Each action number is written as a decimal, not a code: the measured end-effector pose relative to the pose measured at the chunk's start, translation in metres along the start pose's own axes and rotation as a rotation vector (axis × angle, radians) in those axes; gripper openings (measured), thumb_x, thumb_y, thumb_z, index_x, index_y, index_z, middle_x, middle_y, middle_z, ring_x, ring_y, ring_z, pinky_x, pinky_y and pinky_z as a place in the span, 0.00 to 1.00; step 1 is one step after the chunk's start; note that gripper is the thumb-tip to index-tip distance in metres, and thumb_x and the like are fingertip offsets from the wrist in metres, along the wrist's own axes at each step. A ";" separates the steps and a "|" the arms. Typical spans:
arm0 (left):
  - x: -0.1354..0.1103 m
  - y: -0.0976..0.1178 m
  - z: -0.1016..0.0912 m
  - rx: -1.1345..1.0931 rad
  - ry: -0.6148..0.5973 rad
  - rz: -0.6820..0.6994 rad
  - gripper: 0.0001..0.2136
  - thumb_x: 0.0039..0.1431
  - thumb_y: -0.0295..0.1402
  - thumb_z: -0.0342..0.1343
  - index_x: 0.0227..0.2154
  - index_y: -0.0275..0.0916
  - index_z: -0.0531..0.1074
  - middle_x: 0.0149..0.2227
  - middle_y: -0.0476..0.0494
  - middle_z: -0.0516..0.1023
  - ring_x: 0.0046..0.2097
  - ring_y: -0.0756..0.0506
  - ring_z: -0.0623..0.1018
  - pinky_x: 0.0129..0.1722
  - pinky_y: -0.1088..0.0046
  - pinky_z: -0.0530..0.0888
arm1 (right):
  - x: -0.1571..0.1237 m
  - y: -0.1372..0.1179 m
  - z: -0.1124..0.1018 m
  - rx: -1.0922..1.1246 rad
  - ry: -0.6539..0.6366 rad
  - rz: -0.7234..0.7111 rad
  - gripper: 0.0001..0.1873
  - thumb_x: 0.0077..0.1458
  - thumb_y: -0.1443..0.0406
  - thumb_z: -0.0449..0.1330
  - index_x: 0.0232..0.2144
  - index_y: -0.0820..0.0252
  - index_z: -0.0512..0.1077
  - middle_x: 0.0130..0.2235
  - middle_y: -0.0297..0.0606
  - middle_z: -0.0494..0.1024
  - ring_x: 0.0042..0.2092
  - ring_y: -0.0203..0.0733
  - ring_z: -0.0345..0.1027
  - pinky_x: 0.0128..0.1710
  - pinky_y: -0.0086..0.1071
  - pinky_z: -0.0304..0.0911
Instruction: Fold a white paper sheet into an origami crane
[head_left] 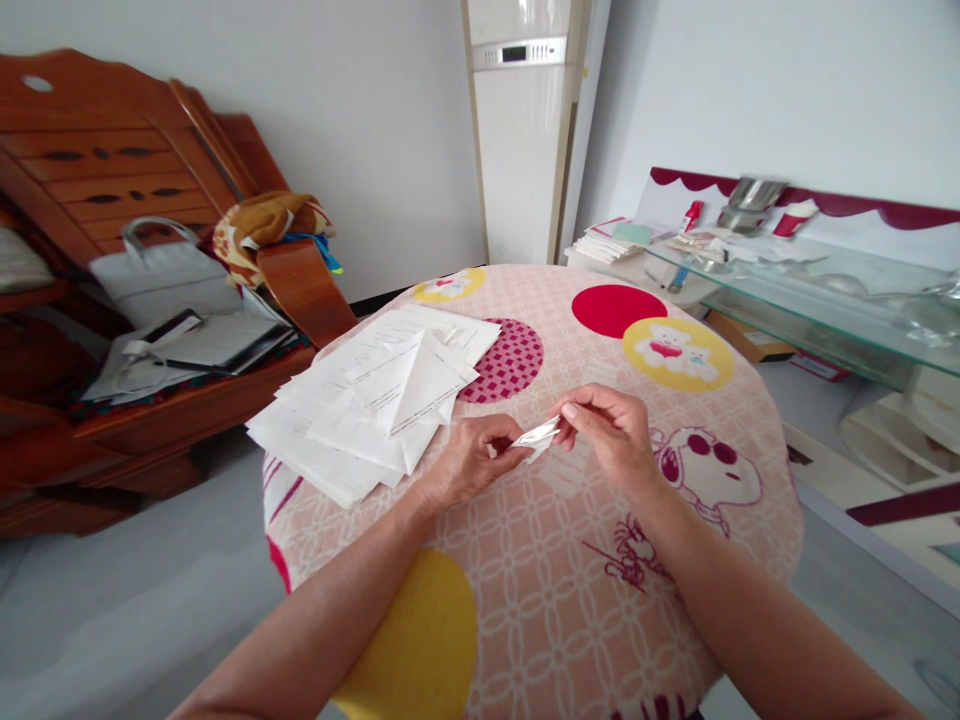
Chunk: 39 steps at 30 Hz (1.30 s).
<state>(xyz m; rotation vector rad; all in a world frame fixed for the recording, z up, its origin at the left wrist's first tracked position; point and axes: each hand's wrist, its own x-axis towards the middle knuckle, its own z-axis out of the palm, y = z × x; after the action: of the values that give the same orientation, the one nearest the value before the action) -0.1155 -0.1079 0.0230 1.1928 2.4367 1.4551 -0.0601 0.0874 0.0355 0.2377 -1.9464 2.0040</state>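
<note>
Between my two hands, above the middle of the table, is a small piece of folded white paper (537, 436). My left hand (476, 455) pinches its left end between thumb and fingers. At its right end, my right hand (606, 428) has thumb and fingertips closed on the paper. Left of my hands lies a spread stack of printed white sheets (322, 410). On top of it rests a folded sheet (420, 375) with creased, pointed flaps and lines of print.
A patterned cloth (540, 600) covers the round table. On the left stands a wooden bench (97, 130) holding a grey bag (161, 275) and a tablet. At right is a glass shelf (825, 300) with cups and metal bowls. A tall white air conditioner (517, 150) stands behind.
</note>
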 end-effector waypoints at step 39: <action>0.003 0.000 0.017 -0.517 0.221 -0.276 0.20 0.60 0.43 0.58 0.18 0.35 0.68 0.16 0.51 0.69 0.17 0.54 0.67 0.17 0.80 0.62 | -0.004 0.015 0.016 0.164 -0.249 0.527 0.15 0.47 0.57 0.68 0.23 0.63 0.72 0.23 0.37 0.79 0.20 0.39 0.74 0.19 0.29 0.70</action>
<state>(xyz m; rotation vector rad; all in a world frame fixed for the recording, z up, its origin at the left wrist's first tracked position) -0.1104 -0.0936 0.0147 0.5939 2.0280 2.0276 -0.0636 0.0706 0.0205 0.0081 -2.1654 2.5798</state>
